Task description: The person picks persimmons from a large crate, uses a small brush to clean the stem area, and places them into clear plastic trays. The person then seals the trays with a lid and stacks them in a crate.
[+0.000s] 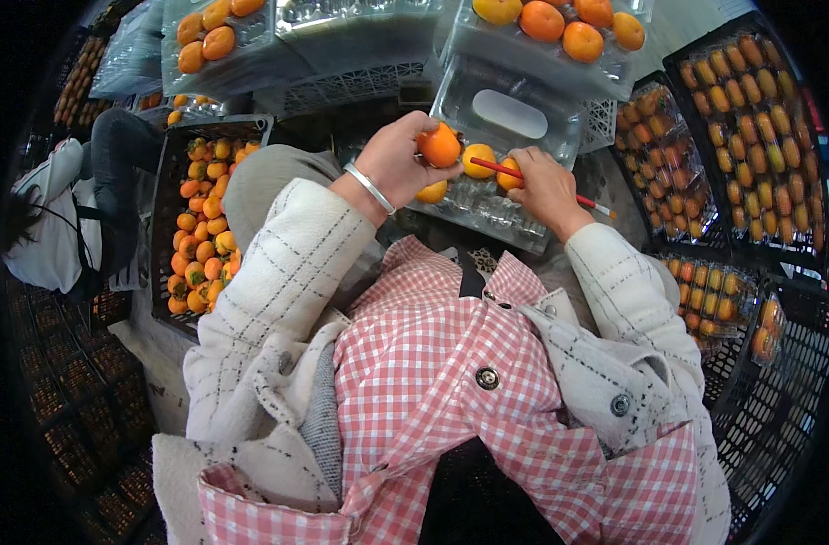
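Note:
My left hand (394, 160), with a silver bangle at the wrist, holds an orange persimmon (438, 145) above a clear plastic clamshell tray (482, 218). A red pen-like stick (499, 168) lies in my right hand (544, 187), which also has its fingers on a persimmon (510, 175) in the tray. Between the hands sits a yellow-orange persimmon (479, 161), and another (432, 191) is below my left hand. The tray's raised lid (448, 88) bears a pale oval label (510, 114).
A black crate (159, 225) of loose persimmons (203, 225) stands at the left, near a seated person (53, 211). Stacked clear trays (360, 41) lie ahead, some with persimmons on top. Black crates of packed fruit (762, 136) stand at the right.

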